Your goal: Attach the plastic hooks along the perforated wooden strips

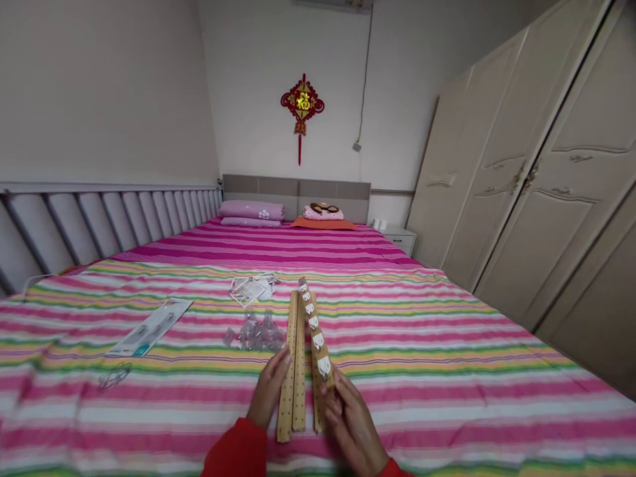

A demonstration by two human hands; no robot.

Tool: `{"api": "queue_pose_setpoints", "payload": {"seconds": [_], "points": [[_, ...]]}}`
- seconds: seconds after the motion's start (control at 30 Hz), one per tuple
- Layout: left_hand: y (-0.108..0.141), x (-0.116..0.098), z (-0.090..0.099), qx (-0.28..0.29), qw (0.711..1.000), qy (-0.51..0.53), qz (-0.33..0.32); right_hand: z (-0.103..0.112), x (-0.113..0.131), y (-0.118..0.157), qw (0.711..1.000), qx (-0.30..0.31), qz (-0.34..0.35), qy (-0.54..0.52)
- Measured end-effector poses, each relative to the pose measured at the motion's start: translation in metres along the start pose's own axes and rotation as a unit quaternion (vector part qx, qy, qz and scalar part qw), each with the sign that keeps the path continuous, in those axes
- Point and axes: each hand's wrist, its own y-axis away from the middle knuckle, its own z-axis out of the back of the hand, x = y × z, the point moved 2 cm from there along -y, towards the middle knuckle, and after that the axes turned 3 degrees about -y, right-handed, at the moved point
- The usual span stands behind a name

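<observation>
In my right hand (352, 421) is a narrow wooden strip with a row of white hooks (315, 331). My thumb and fingers pinch its near end, and it tilts up away from me. Perforated wooden strips lie lengthwise on the bed below: one at the left (286, 397), one beside it (299, 384), and one partly hidden under the held strip (318, 404). My left hand (269, 387) rests at the left edge of the leftmost strip, fingers close together and closed against it. Several small clear plastic packets (258, 333) lie just left of the strips.
A striped sheet (422, 397) covers the bed. White papers and loose pieces (251, 289) lie beyond the packets. Farther left are a flat clear package (154, 326) and a thin wiry bundle (114, 375). A railing (124, 218) borders the left side; wardrobes (536, 199) stand right.
</observation>
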Motion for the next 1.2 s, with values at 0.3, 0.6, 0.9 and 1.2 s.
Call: {"api": "queue_pose_setpoints", "payload": {"seconds": [0.3,0.6,0.9,1.2], "points": [[0.008,-0.030,-0.026,-0.037,0.998,0.054,0.016,-0.031,-0.055,-0.026,0.996,-0.010,-0.004,0.093],[-0.029,-0.021,0.007,-0.113,0.989,-0.079,-0.059,-0.035,-0.070,-0.034,0.990,-0.037,-0.016,0.137],[-0.053,-0.024,0.013,-0.145,0.977,-0.133,-0.078,-0.032,-0.082,-0.035,0.989,-0.057,-0.033,0.131],[-0.073,-0.011,0.022,-0.165,0.974,-0.134,-0.075,-0.030,-0.078,-0.033,0.985,-0.043,-0.016,0.168]]}}
